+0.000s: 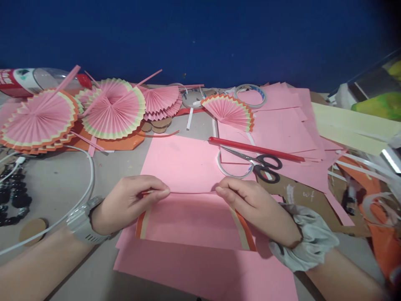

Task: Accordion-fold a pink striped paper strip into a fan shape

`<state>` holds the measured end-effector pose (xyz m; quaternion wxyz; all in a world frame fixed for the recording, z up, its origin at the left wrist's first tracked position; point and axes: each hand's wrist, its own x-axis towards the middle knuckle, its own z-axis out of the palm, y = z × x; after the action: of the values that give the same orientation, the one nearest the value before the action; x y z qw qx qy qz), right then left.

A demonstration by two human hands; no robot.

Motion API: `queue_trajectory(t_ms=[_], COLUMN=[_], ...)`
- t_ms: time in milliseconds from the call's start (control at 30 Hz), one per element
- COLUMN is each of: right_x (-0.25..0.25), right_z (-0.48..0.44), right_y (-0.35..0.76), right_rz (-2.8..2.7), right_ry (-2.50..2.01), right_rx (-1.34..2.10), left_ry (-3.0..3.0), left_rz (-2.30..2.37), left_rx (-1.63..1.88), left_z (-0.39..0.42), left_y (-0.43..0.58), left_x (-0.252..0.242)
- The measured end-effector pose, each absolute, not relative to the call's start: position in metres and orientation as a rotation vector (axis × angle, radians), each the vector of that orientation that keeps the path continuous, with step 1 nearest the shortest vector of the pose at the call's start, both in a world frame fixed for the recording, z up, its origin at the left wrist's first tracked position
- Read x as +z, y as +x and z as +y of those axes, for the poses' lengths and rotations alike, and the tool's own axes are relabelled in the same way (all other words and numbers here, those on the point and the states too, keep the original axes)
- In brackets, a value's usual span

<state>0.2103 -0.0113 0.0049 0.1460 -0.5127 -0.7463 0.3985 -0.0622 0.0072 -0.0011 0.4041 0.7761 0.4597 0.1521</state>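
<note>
A pink paper sheet with cream and orange side strips (191, 223) lies in front of me, its far edge folded into a narrow pleat. Pinched at the left end of that fold is my left hand (128, 200), thumb against fingers. My right hand (250, 200) pinches the same fold at the right end. Under the striped sheet, larger pink sheets (175, 161) stick out both behind and in front. Just beyond my right hand lie scissors (250, 159) with black handles, a roll of tape (230, 170) and a long red strip (257, 149).
Pleated paper fans (112, 108) crowd the back left beside a plastic bottle (44, 81). A half-round fan (230, 112) rests near stacked pink paper (282, 113). Cardboard (300, 205) and orange scraps (376, 196) lie right. A white cable (89, 184) and black beads (15, 194) are left.
</note>
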Motion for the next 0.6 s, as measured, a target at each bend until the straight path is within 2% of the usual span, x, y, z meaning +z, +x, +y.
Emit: queue_trajectory(t_ms=[433,600], right_x=[0.0083,0.0082], right_z=[-0.0078,-0.0064], right_y=[0.2154,0.2159], right_rz=[-1.988,-1.917], right_ry=[-1.552,-1.56], right_rx=[1.096,1.243], left_ry=[1.939,2.056], left_rz=[1.328,1.399], left_rx=[0.413,0.412], left_z=[0.0071,0.0018], left_y=[-0.0582,-0.0579], left_x=[-0.0005,-0.0065])
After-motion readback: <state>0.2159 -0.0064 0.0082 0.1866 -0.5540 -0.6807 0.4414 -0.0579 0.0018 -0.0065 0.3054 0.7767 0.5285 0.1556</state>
